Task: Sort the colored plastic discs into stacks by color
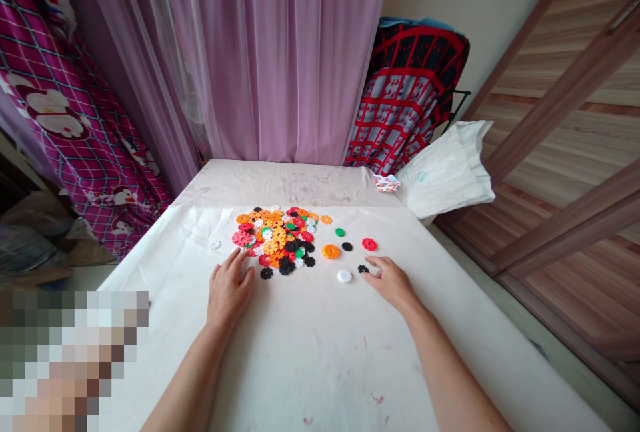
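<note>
A heap of notched plastic discs point(275, 235) in orange, red, black, white and green lies on the white-covered table point(300, 352). My left hand point(231, 289) rests at the heap's near left edge, fingers apart and nothing seen in it. My right hand point(390, 280) is at the right, its fingertips at a black disc point(363, 269); whether they grip it I cannot tell. Left of that hand sit a white disc stack point(345, 276) and an orange disc stack point(331, 252). Red discs point(369, 244), a green disc point(340, 233) and another black disc point(347, 247) lie beyond.
One white disc point(215, 245) lies apart at the left. A white bag point(445, 172) hangs over the far right corner beside a small patterned packet point(386, 183). Behind the table hangs a purple curtain point(290, 59); a wooden wardrobe point(575, 185) stands at the right.
</note>
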The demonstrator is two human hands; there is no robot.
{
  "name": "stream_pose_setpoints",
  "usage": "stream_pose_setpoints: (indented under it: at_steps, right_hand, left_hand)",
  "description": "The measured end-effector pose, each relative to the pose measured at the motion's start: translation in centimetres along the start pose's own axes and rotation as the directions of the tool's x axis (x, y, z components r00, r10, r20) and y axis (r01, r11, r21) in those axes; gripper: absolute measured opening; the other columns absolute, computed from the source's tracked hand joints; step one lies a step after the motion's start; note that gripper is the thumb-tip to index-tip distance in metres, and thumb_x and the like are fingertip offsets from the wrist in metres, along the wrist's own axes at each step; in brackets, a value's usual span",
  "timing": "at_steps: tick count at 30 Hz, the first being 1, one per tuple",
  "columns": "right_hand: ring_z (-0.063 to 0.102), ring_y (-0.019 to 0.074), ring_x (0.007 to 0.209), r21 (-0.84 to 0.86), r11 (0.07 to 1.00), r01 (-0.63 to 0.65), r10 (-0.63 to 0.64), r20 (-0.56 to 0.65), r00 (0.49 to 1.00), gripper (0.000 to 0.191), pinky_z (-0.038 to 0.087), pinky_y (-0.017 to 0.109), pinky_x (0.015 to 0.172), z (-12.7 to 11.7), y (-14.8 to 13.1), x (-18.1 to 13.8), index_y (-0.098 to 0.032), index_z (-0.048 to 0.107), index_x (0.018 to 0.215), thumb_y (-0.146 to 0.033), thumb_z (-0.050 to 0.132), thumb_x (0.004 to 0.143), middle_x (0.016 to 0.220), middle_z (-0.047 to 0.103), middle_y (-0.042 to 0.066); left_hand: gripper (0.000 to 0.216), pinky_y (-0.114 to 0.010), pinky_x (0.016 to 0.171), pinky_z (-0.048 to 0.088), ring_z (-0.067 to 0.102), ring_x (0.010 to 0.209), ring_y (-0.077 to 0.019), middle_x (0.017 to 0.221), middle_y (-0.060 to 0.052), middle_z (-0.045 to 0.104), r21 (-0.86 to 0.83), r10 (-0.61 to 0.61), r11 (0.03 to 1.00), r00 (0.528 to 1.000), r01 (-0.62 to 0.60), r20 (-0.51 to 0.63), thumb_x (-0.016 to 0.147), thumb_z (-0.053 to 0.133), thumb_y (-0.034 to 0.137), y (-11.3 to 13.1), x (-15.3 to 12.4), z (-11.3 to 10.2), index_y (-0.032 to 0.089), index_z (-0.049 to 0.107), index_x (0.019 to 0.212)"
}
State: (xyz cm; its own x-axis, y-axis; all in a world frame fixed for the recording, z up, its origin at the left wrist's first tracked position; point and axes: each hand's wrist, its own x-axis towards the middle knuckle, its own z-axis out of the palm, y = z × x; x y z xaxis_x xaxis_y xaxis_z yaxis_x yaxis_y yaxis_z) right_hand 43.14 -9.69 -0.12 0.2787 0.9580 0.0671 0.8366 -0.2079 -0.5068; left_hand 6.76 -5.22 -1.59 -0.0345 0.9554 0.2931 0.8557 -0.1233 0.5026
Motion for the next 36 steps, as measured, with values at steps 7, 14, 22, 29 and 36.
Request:
stream_pose_setpoints:
  at_steps: [7, 14, 22, 29, 36]
  right_hand:
    - [0.061, 0.0133, 0.069, -0.040, 0.992, 0.123, -0.123, -0.012, 0.992, 0.028, 0.049, 0.028, 0.076, 0.2, -0.5, 0.3, -0.023, 0.067, 0.104, -0.027, 0.058, 0.077, 0.099, 0.069, 0.002]
    - [0.059, 0.0138, 0.068, 0.026, 0.993, 0.119, -0.108, -0.256, 0.961, 0.019, 0.046, 0.027, 0.069, 2.2, -2.1, 4.1, -0.023, 0.064, 0.091, -0.029, 0.061, 0.074, 0.092, 0.069, 0.001]
    - [0.056, 0.0134, 0.066, -0.022, 0.971, 0.238, -0.233, -0.305, 0.923, 0.014, 0.043, 0.027, 0.068, 4.5, -1.4, 5.4, -0.022, 0.068, 0.085, -0.029, 0.058, 0.077, 0.090, 0.066, 0.003]
    - [0.058, 0.0140, 0.066, 0.011, 0.971, 0.240, -0.226, -0.297, 0.928, 0.016, 0.044, 0.028, 0.067, 4.7, -1.2, 5.5, -0.021, 0.068, 0.086, -0.030, 0.058, 0.078, 0.091, 0.066, 0.004]
    - [0.061, 0.0161, 0.076, -0.007, 0.952, 0.307, -0.291, -0.338, 0.895, 0.015, 0.045, 0.029, 0.074, 3.2, -3.5, 3.5, -0.022, 0.069, 0.085, -0.025, 0.054, 0.083, 0.095, 0.069, 0.004]
  left_hand:
    - [0.042, -0.051, 0.110, 0.035, 0.068, 0.089, -0.0211, 0.142, -0.008, 0.054, 0.000, 0.013, 1.000, 1.000, -0.013, -0.010, 0.090, 0.043, 0.037, -0.2, 0.1, 0.1, 0.025, 0.060, 0.126]
    - [0.042, -0.052, 0.110, 0.034, 0.062, 0.113, -0.0258, 0.142, -0.009, 0.054, 0.010, 0.004, 1.000, 1.000, -0.004, 0.000, 0.090, 0.042, 0.036, -0.1, 0.1, 0.1, 0.023, 0.060, 0.127]
    - [0.043, -0.051, 0.109, 0.036, 0.061, 0.116, -0.0259, 0.141, -0.009, 0.054, 0.033, 0.016, 0.999, 1.000, -0.016, 0.003, 0.091, 0.041, 0.036, -0.2, 0.1, 0.0, 0.024, 0.059, 0.128]
    - [0.043, -0.052, 0.110, 0.036, 0.067, 0.100, -0.0231, 0.142, -0.009, 0.054, 0.014, 0.011, 1.000, 1.000, -0.011, -0.002, 0.091, 0.042, 0.037, -0.2, 0.0, 0.1, 0.024, 0.058, 0.129]
    - [0.043, -0.051, 0.112, 0.034, 0.058, 0.120, -0.0255, 0.141, -0.009, 0.055, 0.029, 0.013, 1.000, 1.000, -0.012, -0.017, 0.091, 0.042, 0.035, -0.1, -0.1, 0.1, 0.023, 0.059, 0.128]
